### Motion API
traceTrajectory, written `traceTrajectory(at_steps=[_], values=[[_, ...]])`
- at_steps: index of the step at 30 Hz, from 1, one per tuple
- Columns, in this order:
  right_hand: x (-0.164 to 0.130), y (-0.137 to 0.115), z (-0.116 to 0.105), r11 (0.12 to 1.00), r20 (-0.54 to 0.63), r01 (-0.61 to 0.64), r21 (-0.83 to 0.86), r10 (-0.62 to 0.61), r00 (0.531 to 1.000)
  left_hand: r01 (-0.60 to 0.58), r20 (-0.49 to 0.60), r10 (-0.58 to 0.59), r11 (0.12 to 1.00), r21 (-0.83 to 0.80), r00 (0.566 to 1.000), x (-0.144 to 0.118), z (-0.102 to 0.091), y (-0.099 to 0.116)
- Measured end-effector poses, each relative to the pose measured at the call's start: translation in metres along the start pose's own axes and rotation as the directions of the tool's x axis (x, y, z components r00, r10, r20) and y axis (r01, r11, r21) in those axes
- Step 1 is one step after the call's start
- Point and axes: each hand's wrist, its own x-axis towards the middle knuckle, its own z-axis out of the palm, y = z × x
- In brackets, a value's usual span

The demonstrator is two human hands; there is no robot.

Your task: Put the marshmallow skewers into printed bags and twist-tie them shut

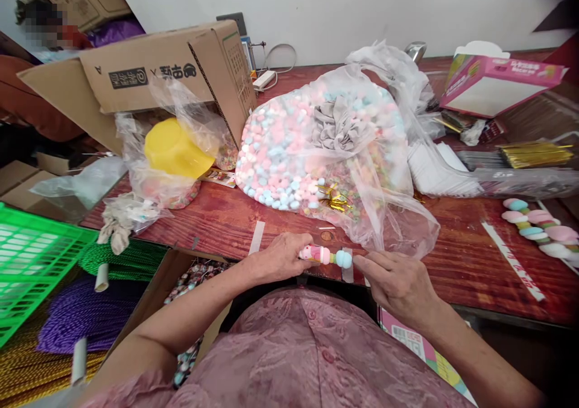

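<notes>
A marshmallow skewer (324, 256) lies level in front of my body, with pink and white pieces at its left end, small green-yellow ones in between and pale blue at the right. My left hand (283, 256) is closed round its left end. At the blue end my right hand (402, 280) has its fingers bent and closed against the tip; its thumb is mostly hidden. Just beyond both hands sits a big clear bag of pastel marshmallows (280, 154), with a grey crumpled cloth (337, 124) and gold twist ties (335, 198) on it.
A cardboard box (158, 64) and a yellow bowl (174, 148) in plastic stand left. Finished-looking marshmallow skewers (543, 230) lie right, near gold ties (536, 154) and a pink carton (497, 82). A green basket (36, 263) and purple cords (90, 314) are lower left. Another person sits far left.
</notes>
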Motion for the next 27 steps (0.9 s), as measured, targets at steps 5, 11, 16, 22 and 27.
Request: traceTrajectory(at_steps=[5, 11, 16, 22, 27], values=[[0.003, -0.015, -0.004, 0.999, -0.107, 0.034, 0.016, -0.032, 0.994, 0.045, 0.060, -0.056, 0.984, 0.174, 0.997, 0.002, 0.003, 0.006], [0.011, -0.014, 0.000, 0.998, -0.020, 0.049, -0.033, -0.049, 0.999, -0.007, 0.112, 0.006, 1.000, 0.011, 0.994, 0.005, 0.008, 0.006], [0.016, -0.020, 0.005, 0.999, 0.064, -0.025, 0.041, 0.022, 0.998, 0.006, 0.138, -0.008, 1.000, 0.016, 0.990, 0.007, 0.009, 0.004], [0.017, -0.026, 0.001, 0.985, 0.365, -0.173, 0.006, 0.159, 0.917, 0.039, 0.077, -0.056, 0.977, 0.212, 0.995, 0.004, 0.010, -0.001], [0.016, -0.026, 0.002, 0.982, 0.392, -0.183, -0.047, 0.187, 0.901, -0.007, 0.105, -0.014, 0.981, 0.194, 0.994, 0.005, 0.013, 0.001]])
